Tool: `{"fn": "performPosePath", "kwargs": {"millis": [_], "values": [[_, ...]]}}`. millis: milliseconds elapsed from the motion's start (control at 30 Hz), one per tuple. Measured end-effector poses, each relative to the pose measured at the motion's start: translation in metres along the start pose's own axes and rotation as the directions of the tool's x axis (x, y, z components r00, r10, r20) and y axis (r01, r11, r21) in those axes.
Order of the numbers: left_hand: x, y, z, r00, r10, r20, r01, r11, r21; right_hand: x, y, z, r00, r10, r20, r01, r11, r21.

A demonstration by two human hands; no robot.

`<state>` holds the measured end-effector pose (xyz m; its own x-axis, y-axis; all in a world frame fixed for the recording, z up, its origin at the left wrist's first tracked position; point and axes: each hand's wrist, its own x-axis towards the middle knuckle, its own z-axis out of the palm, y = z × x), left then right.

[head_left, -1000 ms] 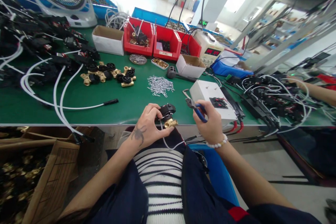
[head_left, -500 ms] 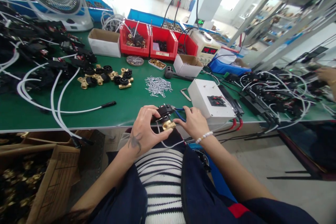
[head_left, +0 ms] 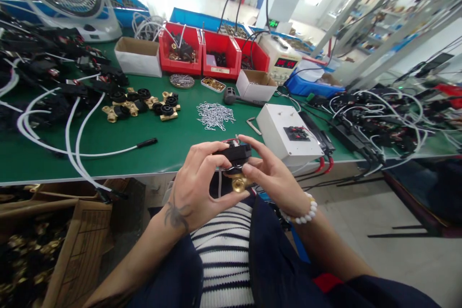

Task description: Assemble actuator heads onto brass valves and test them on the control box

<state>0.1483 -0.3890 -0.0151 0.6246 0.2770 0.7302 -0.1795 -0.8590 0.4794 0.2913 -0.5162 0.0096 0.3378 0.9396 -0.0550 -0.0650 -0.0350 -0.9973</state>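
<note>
Between my two hands, just past the table's front edge, is a brass valve with a black housing (head_left: 236, 154). Its brass body points down and toward me. Fingers of my left hand (head_left: 200, 180) lie along the left of the housing, with the thumb under the brass part. My right hand (head_left: 276, 178) grips it from the right, thumb on the joint between black and brass and index finger at the housing's top. Thin red wire shows on top of the housing. A white cable hangs below, partly hidden by my left hand.
Small silver clips (head_left: 214, 114) lie piled ahead on the green table (head_left: 173, 147). A hex key (head_left: 253, 126) and a white box (head_left: 288, 130) sit to the right. Brass valves (head_left: 132, 105) stand left, red bins (head_left: 180, 50) behind. A cardboard box (head_left: 77, 250) is lower left.
The blue-handled tool in my right hand no longer shows. That hand has moved left onto the valve, which is turned and raised nearer to me.
</note>
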Motion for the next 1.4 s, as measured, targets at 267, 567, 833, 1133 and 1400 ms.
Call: {"fn": "performPosePath", "kwargs": {"millis": [267, 567, 833, 1133, 1400], "values": [[0.002, 0.004, -0.013, 0.999, -0.004, 0.035, 0.009, 0.991, -0.133, -0.009, 0.003, 0.009, 0.993, -0.079, -0.089, 0.091, 0.986, 0.137], [0.003, 0.01, -0.007, 0.997, 0.018, -0.071, -0.023, 0.997, -0.074, -0.01, 0.006, 0.019, 0.975, -0.16, -0.157, 0.182, 0.973, 0.142], [0.002, 0.01, -0.006, 0.995, -0.003, -0.095, -0.003, 0.998, -0.06, -0.007, 0.006, 0.029, 0.963, -0.149, -0.223, 0.196, 0.958, 0.208], [-0.009, -0.017, 0.01, 0.993, -0.086, 0.085, 0.085, 0.996, 0.006, 0.013, 0.028, 0.026, 0.941, -0.074, -0.331, 0.106, 0.991, 0.079], [-0.022, -0.042, 0.04, 0.891, -0.447, -0.081, 0.423, 0.882, -0.209, 0.036, 0.05, -0.045, 0.853, -0.417, -0.313, -0.035, 0.553, -0.832]]}}
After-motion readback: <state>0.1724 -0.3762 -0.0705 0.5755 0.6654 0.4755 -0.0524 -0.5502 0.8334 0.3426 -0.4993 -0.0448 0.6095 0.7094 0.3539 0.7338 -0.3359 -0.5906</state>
